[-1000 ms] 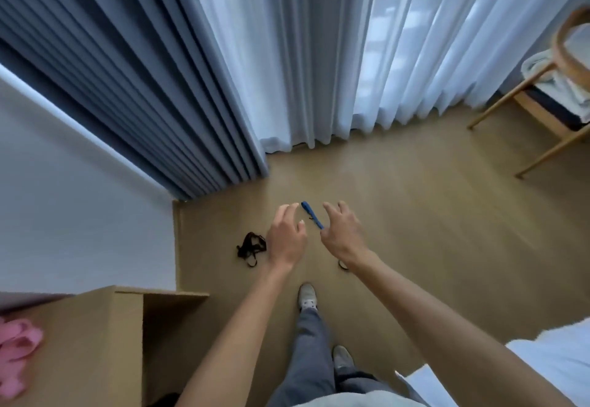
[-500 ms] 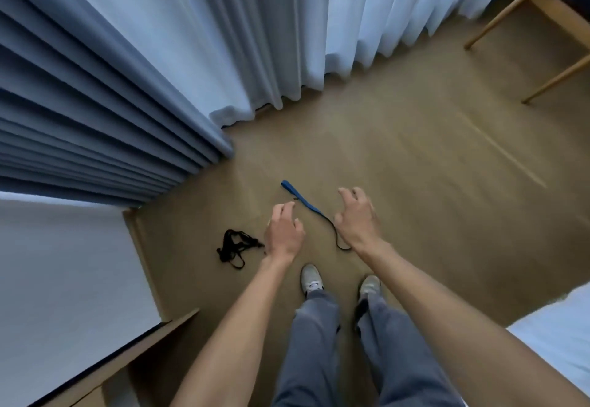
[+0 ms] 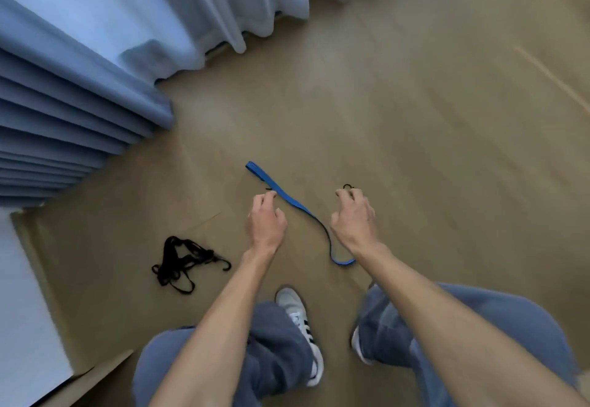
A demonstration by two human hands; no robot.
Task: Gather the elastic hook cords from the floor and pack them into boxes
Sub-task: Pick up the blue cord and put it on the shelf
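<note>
Blue cord [image 3: 289, 197] first: I see a flat, ribbed elastic strap lying on the wood-look floor [image 3: 415, 119], running diagonally between my two hands and curling into a loop just below my right wrist. Left of it, well apart, a black cord bundle [image 3: 182, 261] sits tangled on the floor, thin strands, one curved hook poking out on its right. My left hand [image 3: 265, 224] has a curled grip with its fingertips right at the blue strap and a small dark bit there; whether it pinches anything, I cannot tell. My right hand [image 3: 351, 218] is curled too, a small black hook shape showing at its fingertips; actual hold unclear. Motion blur softens everything. Pleated grey-blue curtains [image 3: 79, 125] hang left, sheer white ones [image 3: 223, 7] at top. Jeans, striped sneakers [image 3: 303, 320] below; no readable writing
</note>
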